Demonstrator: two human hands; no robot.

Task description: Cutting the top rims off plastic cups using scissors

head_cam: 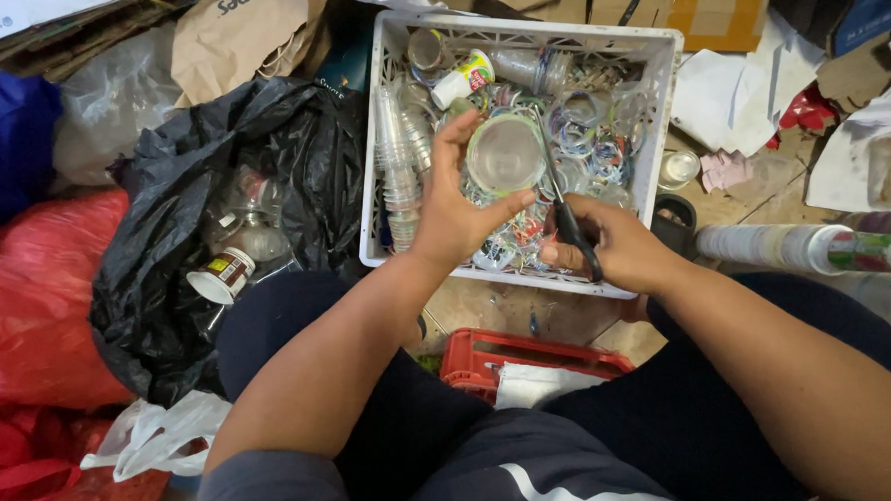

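We see the black plastic bag (299, 154) first, the biggest thing here, spread open at nine o'clock from our hands, with a few clear cups and a white pot with a dark label (222, 274) lying in its mouth. Beyond it, toward eight o'clock, red bags (33, 293) pile up. Straight ahead at twelve o'clock stands the white slatted crate (520, 31), full of clear cups, cut plastic rings and a small white bottle with a coloured label (463, 79). A stack of clear cups (399, 173) lies along its left wall. At six o'clock, between our knees, a red crate (536, 357) shows its rim. At three o'clock a long stack of white cups (776, 245) lies on the floor.

Over the white crate, our left hand (457, 206) grips a clear plastic cup (505, 155) by its side, thumb and fingers wrapped partly round it, its round mouth or base facing us. Our right hand (606, 243) is closed on the black handles of a pair of scissors (558, 190), whose blades run up toward eleven o'clock and meet the cup's right edge.

We judge the step in hand to be the cutting of the cup's rim. The next move would call for turning the cup steadily against the blades while keeping the left thumb clear of them.
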